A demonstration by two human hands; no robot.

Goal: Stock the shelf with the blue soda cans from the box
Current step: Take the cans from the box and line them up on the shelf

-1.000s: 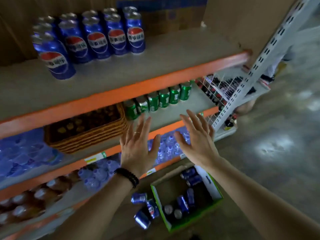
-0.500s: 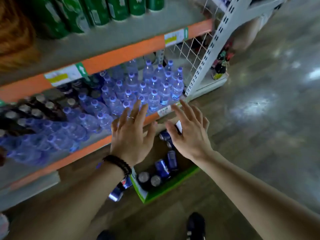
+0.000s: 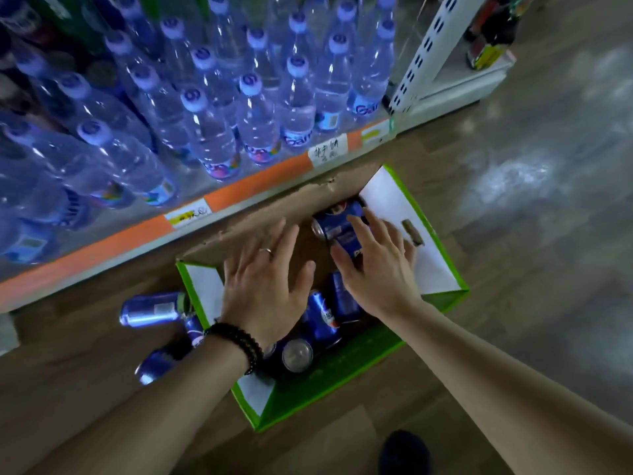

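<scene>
The blue soda cans point(image 3: 323, 320) lie loose in the green-edged cardboard box point(image 3: 318, 389) at the centre of the frame, most on their sides, one showing its silver end point(image 3: 297, 354) near the lower wall. One more can point(image 3: 342, 228) lies at the box's upper right. Three stray cans point(image 3: 150, 308) lie on the wooden floor point(image 3: 85, 389) just left of the box.

A second ago both hands were raised in front of the upper shelves; now the view has tipped down and the hands have dropped into the box. The right hand point(image 3: 380, 265) spreads over the upper-right can, fingers wide and touching it, not yet curled round it. The left hand point(image 3: 263, 279), with a ring and a dark bead bracelet point(image 3: 239, 341), hovers flat and spread over the box's middle, holding nothing. So I judge that the person has turned back from the shelf for the next pick-up, with no can gripped yet.

Above the box runs the orange-edged lowest shelf point(image 3: 102, 248), packed with clear water bottles point(image 3: 253, 108). A white perforated upright point(image 3: 421, 53) stands at upper right, and a dark shoe point(image 3: 404, 452) shows at the bottom edge.
</scene>
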